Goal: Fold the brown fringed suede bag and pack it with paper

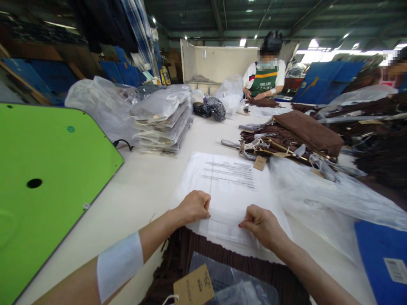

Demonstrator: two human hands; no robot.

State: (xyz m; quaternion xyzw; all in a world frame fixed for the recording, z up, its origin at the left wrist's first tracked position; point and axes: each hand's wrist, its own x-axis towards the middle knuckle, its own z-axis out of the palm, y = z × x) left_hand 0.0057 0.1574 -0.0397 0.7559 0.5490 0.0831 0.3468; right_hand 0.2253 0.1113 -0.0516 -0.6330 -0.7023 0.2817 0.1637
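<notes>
A clear plastic bag [227,186] with printed text lies flat on the white table in front of me. My left hand [194,206] pinches its near edge on the left, and my right hand [259,223] pinches it on the right; both hands have their fingers closed. Below them, nearest to me, is a brown fringed item [219,254] with a clear plastic packet [235,275] and a tan cardboard tag [194,287] on top.
A green panel [51,178] stands at the left. Behind it are stacked bagged items [163,118]. Brown pouches [308,131] and loose plastic [337,195] cover the right side. A person [265,76] in a green apron works across the table.
</notes>
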